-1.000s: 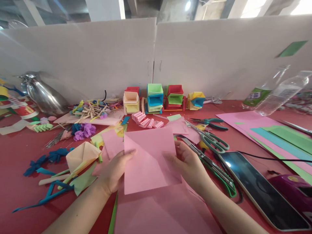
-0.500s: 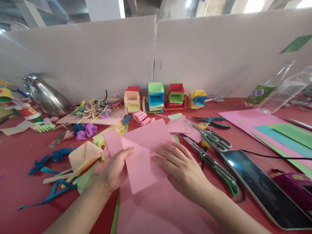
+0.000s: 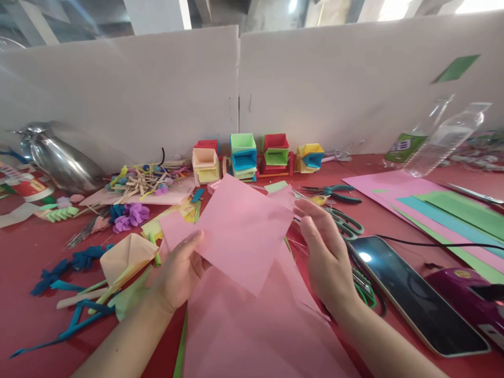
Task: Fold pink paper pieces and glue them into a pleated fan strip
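My left hand (image 3: 179,273) pinches the left corner of a pink square of paper (image 3: 240,231) and holds it tilted like a diamond above the red table (image 3: 35,315). At the square's right corner is my right hand (image 3: 328,257), fingers stretched out and nothing gripped; whether the fingertips touch the paper I cannot tell. A larger pink sheet (image 3: 252,325) lies flat under both hands.
Green scissors (image 3: 346,223), pliers (image 3: 334,191), a phone (image 3: 409,294) and a purple device (image 3: 468,294) lie to the right. Folded paper boxes (image 3: 244,155) line the white partition. A peach paper flower (image 3: 126,254) and scraps sit left; coloured sheets (image 3: 444,207) and bottles (image 3: 441,139) far right.
The pink square was pressed down and creased by my right hand, then lifted and turned to a diamond. My right hand has come off its face to the right corner.
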`<state>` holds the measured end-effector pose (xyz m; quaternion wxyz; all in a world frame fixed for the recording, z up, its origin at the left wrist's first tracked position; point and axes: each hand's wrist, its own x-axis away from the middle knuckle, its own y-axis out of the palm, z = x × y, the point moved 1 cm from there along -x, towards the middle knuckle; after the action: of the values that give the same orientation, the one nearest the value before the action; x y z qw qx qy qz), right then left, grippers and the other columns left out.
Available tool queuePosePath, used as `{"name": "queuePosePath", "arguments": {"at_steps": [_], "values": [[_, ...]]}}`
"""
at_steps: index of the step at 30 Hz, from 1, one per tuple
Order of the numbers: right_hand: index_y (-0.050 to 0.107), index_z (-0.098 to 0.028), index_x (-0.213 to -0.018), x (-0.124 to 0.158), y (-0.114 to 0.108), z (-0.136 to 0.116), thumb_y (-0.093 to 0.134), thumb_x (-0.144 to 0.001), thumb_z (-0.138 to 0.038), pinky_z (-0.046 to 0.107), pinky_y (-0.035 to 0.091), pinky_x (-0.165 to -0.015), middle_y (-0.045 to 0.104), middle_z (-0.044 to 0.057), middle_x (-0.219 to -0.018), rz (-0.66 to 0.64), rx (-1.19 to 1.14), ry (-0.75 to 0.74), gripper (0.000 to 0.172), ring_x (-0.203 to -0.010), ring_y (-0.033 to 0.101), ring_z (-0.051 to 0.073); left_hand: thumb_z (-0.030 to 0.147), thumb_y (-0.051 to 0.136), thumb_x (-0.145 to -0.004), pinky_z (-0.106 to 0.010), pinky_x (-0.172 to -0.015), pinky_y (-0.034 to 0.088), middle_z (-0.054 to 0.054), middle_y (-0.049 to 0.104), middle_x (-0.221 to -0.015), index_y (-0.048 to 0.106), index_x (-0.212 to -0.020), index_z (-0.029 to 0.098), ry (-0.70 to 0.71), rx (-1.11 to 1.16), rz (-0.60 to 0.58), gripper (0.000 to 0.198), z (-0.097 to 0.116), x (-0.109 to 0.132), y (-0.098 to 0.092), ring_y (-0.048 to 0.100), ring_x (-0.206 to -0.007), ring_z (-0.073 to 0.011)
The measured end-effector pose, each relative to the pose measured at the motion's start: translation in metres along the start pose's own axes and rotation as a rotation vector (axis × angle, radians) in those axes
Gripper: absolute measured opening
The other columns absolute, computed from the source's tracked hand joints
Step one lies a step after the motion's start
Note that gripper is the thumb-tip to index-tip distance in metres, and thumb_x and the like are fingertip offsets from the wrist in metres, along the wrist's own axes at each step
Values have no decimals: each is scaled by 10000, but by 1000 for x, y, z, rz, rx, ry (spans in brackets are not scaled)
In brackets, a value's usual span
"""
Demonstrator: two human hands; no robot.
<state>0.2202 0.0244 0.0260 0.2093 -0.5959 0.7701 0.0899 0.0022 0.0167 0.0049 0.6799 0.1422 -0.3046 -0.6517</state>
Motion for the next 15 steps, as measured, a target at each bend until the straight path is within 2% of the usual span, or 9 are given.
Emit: {"name": "queuePosePath", "arguments": {"at_steps": [3, 5, 7, 10, 13, 15], "values": [[496, -250, -1194, -2, 2, 3, 558, -812, -423, 346, 491, -811, 618, 68, -1080, -113, -258, 338, 424, -991, 592, 216, 277, 554, -831, -291, -760, 530, -54, 703, -1020, 648, -1039, 183, -15, -46, -58, 246, -2, 0, 0, 655, -919, -204], [472, -225, -1226, -3, 3, 4, 661, -727, -398, 327, 511, -714, 659, 35, -852, -164, -319, 462, 561, -802, 638, 199, 298, 577, -814, -300, -748, 521, -74, 714, -970, 668, -999, 163, -53, -110, -105, 246, 0, 1, -2, 659, -894, -222], [454, -218, -1246, -3, 2, 5, 694, -690, -365, 310, 510, -621, 635, -13, -682, -188, -329, 498, 624, -644, 631, 176, 289, 631, -770, -293, -716, 512, -80, 723, -902, 688, -943, 155, -91, -211, -135, 227, 6, 2, -7, 664, -844, -227], [477, -216, -1230, -5, 0, 5, 689, -689, -338, 289, 494, -547, 584, -53, -568, -248, -247, 472, 593, -545, 601, 156, 307, 699, -695, -273, -646, 491, -84, 721, -819, 704, -855, 141, -112, -396, -208, 231, 19, 2, -13, 659, -770, -226], [491, -219, -1208, -5, 1, 4, 688, -692, -322, 291, 503, -571, 615, -42, -637, -336, -193, 460, 562, -579, 616, 153, 348, 697, -692, -264, -626, 469, -72, 703, -756, 700, -829, 139, -133, -560, -275, 249, 24, 4, -14, 634, -703, -200], [480, -229, -1207, -4, 1, 4, 696, -691, -331, 301, 514, -628, 647, -22, -745, -323, -214, 441, 568, -667, 638, 162, 360, 698, -688, -253, -612, 454, -49, 684, -702, 693, -768, 135, -100, -655, -223, 239, 21, 5, -12, 606, -653, -174]]}}
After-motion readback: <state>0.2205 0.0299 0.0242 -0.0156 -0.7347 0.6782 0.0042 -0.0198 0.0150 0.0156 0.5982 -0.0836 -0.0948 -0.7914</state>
